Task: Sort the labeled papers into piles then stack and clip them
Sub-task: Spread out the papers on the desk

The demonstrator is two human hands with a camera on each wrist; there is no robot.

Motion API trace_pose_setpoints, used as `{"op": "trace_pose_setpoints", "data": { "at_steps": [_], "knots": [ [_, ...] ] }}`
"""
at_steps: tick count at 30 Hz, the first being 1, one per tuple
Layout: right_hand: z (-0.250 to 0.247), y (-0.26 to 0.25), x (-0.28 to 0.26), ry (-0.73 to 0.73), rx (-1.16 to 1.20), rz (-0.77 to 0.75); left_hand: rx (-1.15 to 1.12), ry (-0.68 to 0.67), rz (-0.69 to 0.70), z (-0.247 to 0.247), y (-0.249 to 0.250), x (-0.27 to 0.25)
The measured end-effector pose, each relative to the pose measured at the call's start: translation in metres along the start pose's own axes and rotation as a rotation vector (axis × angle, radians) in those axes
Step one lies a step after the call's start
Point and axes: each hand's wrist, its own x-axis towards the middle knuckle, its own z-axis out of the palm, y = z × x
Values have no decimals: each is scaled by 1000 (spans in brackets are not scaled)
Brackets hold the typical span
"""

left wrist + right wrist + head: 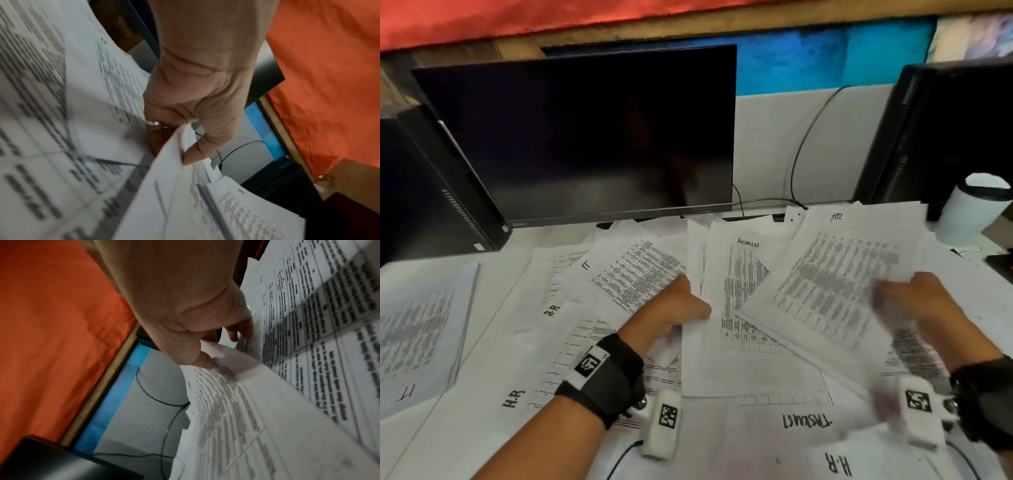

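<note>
Surface (493, 329) w/ dark monitor (578, 130) behind is mostly unsorted sheets: your left hand (678, 308) pinches the Admin sheet (739, 294), right hand (914, 294) pinches the HR sheet (835, 274); stacking & clipping remain.

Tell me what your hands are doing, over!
Left hand pinches a sheet's edge. Right hand blurred, thumb on the HR sheet. Papers still scattered, unclipped. IT pile started far left.
</note>
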Motion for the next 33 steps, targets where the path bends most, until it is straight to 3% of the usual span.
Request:
{"op": "trace_pose_setpoints", "data": {
  "at_steps": [3,7,10,14,17,26,33],
  "knots": [
    [16,29,78,27,-222,61,-46,-36,53,0,-3,-3],
    [31,-32,16,64,-171,156,-63,35,93,9,-7,-7],
    [38,-35,25,-7,-139,116,-69,37,95,14,-10,-5],
    [44,-41,25,49,102,110,-34,62,89,13,-15,-2],
    [50,-50,10,-57,257,160,-84,56,81,13,-21,-5],
    [38,-52,-51,-274,-157,-98,-319,25,-32,-3,-11,-22],
    [104,-42,-72,-266,-299,-382,-218,-25,166,13,-6,-20]
  ]
}}
